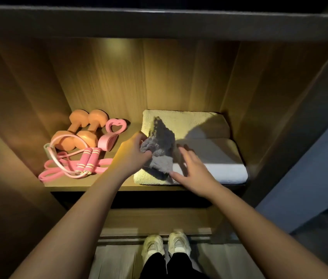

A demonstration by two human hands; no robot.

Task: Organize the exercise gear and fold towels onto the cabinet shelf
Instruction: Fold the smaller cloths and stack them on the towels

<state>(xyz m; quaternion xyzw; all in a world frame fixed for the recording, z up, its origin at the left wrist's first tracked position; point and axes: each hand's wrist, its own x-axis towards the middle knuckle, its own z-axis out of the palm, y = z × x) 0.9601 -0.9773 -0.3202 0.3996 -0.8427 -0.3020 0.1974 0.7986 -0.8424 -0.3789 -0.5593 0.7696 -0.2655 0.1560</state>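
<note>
1. Gripping a crumpled grey towel (160, 147), the left hand (136, 153) curls its fingers into the cloth in the head view. Its fingertips are buried in the folds and hidden.
2. Right hand (192, 169): released, fingers straight and spread, holding nothing. It lies over the front of the folded stack, thumb tip just beside the grey towel's lower edge. Whether the palm touches the stack cannot be told.
3. Grey towel's place: on top of the folded towels, on the right half of the cabinet shelf (90, 185). Dark shadow blurs its far outline.
4. Folded towels: one cream towel (189, 120) at the back and one white towel (219, 160) at the front, touching. A beige edge shows under the grey towel; whether it is a third towel cannot be told.
5. Left half of the shelf:
   - two orange dumbbells (78, 129) side by side;
   - one pink heart-handled trainer (115, 127);
   - one jump rope (90, 160) with two pink handles;
   - one pink resistance band (58, 171) partly under the rope;
   - a pale green object (47, 151), mostly hidden behind the cord.
6. Lower edge: two pale shoes (166, 246). Both forearms are cut off by the frame.
</note>
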